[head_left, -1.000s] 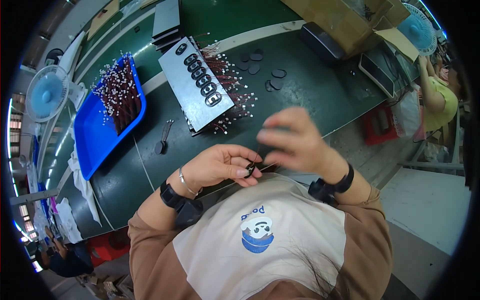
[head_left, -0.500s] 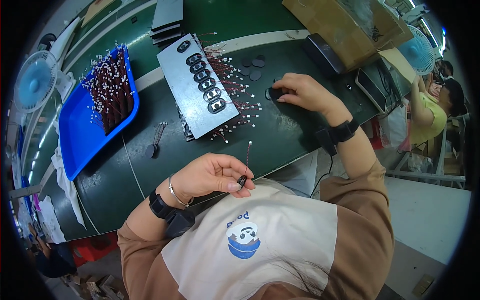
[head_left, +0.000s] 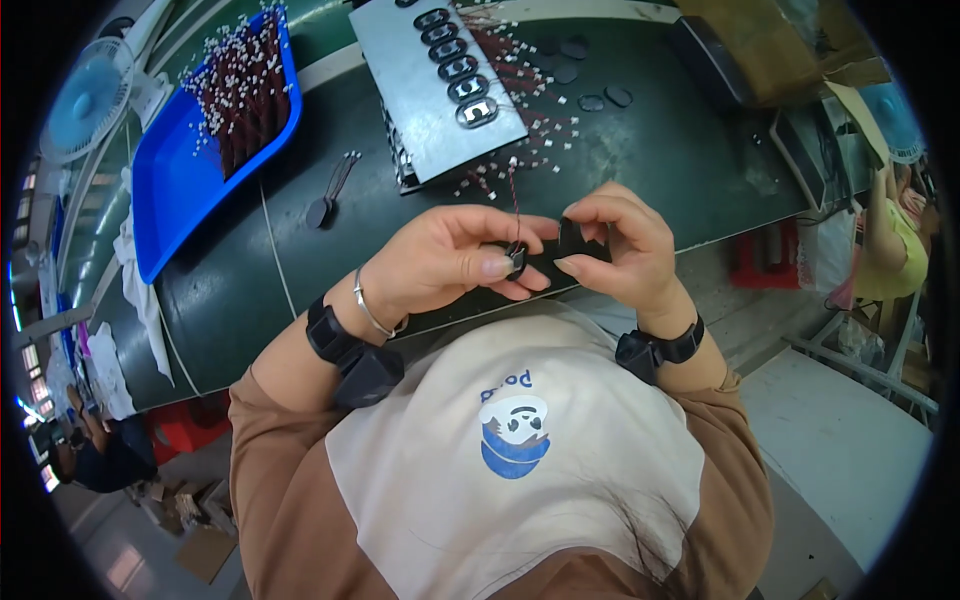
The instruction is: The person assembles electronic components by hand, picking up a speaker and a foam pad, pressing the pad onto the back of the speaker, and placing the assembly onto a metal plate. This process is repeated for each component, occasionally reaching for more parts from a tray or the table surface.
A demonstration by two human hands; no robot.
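Note:
My left hand (head_left: 430,258) pinches a small black oval speaker (head_left: 517,262) between thumb and fingers. Its thin twisted red lead rises to a white plug. Close beside it, my right hand (head_left: 632,248) grips a thin black oval pad (head_left: 569,237), seen nearly edge-on, between thumb and forefinger. A small gap separates pad and speaker. Beyond my hands lies a grey metal plate (head_left: 418,95) carrying a row of black oval speakers (head_left: 477,112), with red leads and white plugs spilling past its right edge. Loose black oval pieces (head_left: 619,96) lie right of those leads.
A blue tray (head_left: 165,225) at left holds bundles of red leads (head_left: 240,100) with white plugs. Between tray and plate rests another wired oval piece (head_left: 319,212). A black case (head_left: 708,62) and a cardboard box (head_left: 775,40) stand back right. Another person (head_left: 885,235) is at far right.
My right hand has come from the table back toward my left hand, bringing the black pad. My left hand has lifted slightly with the speaker. The view has shifted.

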